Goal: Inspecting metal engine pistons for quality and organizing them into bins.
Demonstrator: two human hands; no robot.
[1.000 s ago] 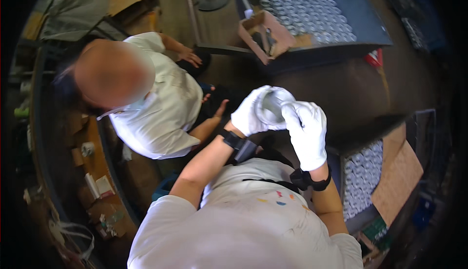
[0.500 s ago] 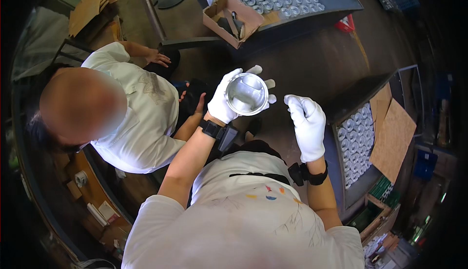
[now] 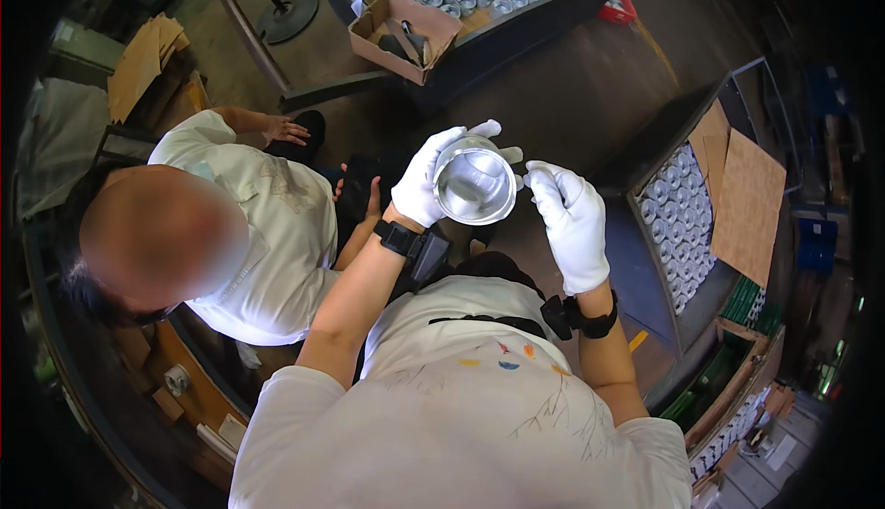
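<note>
A shiny, hollow, round metal cup [image 3: 475,188] is in my left hand [image 3: 419,183], its open rim facing up toward me. The gloved fingers wrap around its far side and their tips show beyond the rim. My right hand [image 3: 573,232], also in a white glove, is held close to the cup's right edge. Thumb and fingers are pinched together there; whether they hold something small, I cannot make out. Contact between this pinch and the rim is also unclear.
To my left sits a person [image 3: 267,223] in a white shirt, holding a dark object. Ahead, a dark metal bin [image 3: 553,25] carries rows of silver round parts and a cardboard box [image 3: 401,39]. Another bin [image 3: 645,269] with such parts and brown boards [image 3: 751,209] stands right.
My right hand has moved left, closer to the cup. The cup has tilted slightly, so more of its outer wall shows. The view has shifted a little.
</note>
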